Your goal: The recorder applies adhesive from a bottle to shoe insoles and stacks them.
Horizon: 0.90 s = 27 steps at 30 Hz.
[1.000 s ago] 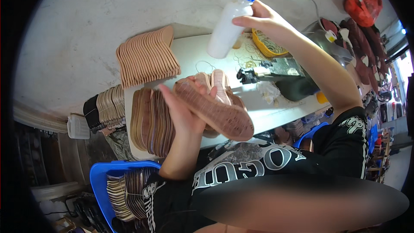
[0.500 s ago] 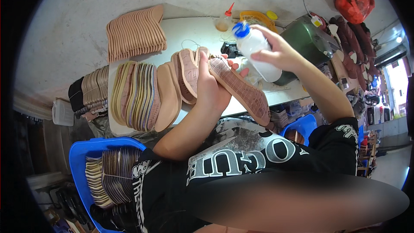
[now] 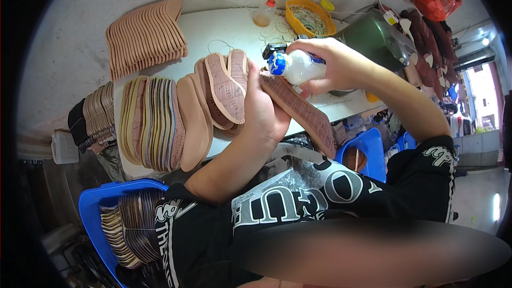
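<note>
My left hand (image 3: pixel 265 113) is closed round the upper part of a brown patterned insole (image 3: pixel 308 113), which slants down to the right with its light edge showing. In my right hand (image 3: pixel 337 66) is a white plastic bottle (image 3: pixel 300 68), tipped on its side. Its blue cap (image 3: pixel 277 64), with whitish smears, is close to the insole's upper end; I cannot tell whether they touch. Left of my left hand, several similar patterned insoles (image 3: pixel 224 82) lie overlapping on the white table (image 3: pixel 213 32). A plain tan insole (image 3: pixel 193 120) leans against a row of mixed insoles (image 3: pixel 152 122).
A stack of tan insoles (image 3: pixel 146 37) stands at the back left. Behind my hands are a small red-tipped bottle (image 3: pixel 264 15), a yellow basket (image 3: pixel 290 17) and a dark green container (image 3: pixel 373 37). Blue bins (image 3: pixel 90 218) with bundled insoles stand below the table.
My right hand has lowered the bottle and tipped it flatter, bringing its cap down to the insole's upper end. My left hand still grips the insole. The view has shifted slightly.
</note>
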Available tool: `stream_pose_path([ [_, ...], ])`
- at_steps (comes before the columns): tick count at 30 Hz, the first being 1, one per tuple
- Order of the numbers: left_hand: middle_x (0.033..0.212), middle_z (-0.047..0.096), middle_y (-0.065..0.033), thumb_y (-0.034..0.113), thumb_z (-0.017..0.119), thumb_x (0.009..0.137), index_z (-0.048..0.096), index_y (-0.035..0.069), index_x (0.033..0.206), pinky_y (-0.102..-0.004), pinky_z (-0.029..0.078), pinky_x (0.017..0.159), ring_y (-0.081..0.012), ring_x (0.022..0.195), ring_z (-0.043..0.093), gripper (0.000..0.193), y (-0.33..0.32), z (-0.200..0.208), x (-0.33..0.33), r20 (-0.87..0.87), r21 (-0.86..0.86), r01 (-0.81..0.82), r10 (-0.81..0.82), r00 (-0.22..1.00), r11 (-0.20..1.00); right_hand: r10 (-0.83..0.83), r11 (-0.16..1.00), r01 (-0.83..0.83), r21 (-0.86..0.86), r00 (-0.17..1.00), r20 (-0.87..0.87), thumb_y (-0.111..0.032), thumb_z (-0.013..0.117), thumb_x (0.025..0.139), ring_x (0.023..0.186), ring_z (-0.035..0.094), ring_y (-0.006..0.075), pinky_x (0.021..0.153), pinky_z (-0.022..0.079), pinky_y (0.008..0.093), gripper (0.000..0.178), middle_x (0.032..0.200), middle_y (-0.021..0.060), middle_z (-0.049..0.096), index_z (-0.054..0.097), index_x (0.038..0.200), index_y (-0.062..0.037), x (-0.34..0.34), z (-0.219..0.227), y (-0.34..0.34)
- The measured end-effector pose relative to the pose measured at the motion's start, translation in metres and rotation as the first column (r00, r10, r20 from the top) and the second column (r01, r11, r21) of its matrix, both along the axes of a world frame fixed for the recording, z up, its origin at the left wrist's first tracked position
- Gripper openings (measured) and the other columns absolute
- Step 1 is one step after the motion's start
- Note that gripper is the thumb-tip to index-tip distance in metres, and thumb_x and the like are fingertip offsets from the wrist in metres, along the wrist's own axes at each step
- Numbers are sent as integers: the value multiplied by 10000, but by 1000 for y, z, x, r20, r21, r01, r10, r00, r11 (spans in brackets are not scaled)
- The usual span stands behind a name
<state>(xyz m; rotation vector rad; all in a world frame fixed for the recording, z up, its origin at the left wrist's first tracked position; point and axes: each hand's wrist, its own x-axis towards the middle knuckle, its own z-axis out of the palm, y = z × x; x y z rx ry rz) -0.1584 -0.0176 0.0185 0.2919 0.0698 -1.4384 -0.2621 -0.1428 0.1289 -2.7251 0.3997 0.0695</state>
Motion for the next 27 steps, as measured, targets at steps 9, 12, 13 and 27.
stream_pose_path([
  [9, 1397, 485, -205, 572, 224, 1044, 398, 52, 1410, -594, 447, 1037, -349, 1292, 508, 659, 3, 0, 8, 7, 9, 28, -28, 1000, 1000, -1, 999, 4, 54, 998, -60, -251, 752, 678, 851, 705, 336, 793, 554, 403, 550, 937, 182, 709, 615, 1166, -38, 12, -2, -3],
  [12, 1384, 491, -201, 561, 221, 1048, 406, 59, 1398, -599, 451, 1027, -347, 1282, 512, 639, 4, -2, 12, -6, 14, 19, -19, 1000, 1000, 6, 1000, -4, 21, 997, -79, -248, 750, 676, 856, 705, 340, 800, 554, 402, 554, 936, 184, 711, 616, 1171, -38, 18, -1, 0],
  [13, 1378, 494, -199, 557, 220, 1049, 410, 63, 1393, -602, 452, 1023, -347, 1276, 515, 631, 4, -2, 13, -5, 20, 15, -15, 1000, 1000, 7, 1000, -7, -1, 996, -86, -247, 749, 676, 858, 704, 341, 802, 554, 401, 555, 937, 184, 712, 616, 1172, -38, 20, 0, 2],
  [27, 1355, 504, -183, 542, 222, 1054, 419, 88, 1372, -609, 465, 998, -329, 1254, 525, 588, 7, -3, 14, -15, 40, 3, -2, 1000, 999, -36, 998, 41, 37, 990, -136, -237, 739, 670, 866, 703, 347, 807, 550, 398, 548, 945, 194, 713, 624, 1165, -33, 27, 6, 9],
])
